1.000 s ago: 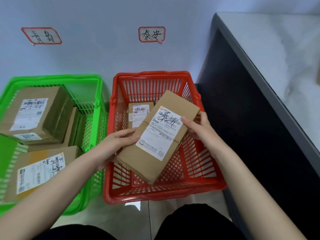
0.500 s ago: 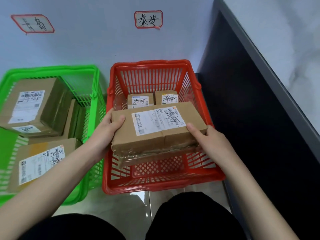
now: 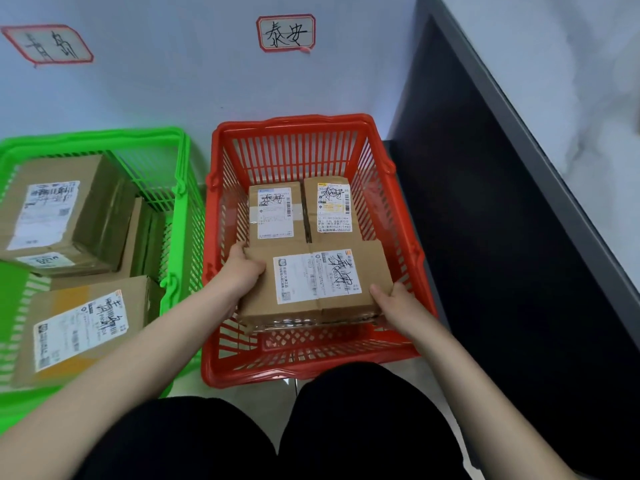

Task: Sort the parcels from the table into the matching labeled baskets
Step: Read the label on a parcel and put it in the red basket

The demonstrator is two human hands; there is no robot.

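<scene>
Cardboard parcel (image 3: 317,282) hangs low inside the red basket (image 3: 294,121), just in front of two smaller parcels (image 3: 277,211); left hand (image 3: 242,271) and right hand (image 3: 394,303) grip its ends. Best lower it flat, then slide fingers (image 3: 239,249) out sideways.

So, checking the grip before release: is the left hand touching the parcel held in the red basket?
Touching. The head view shows the left hand wrapped over the left end of the parcel, no gap between them.
</scene>
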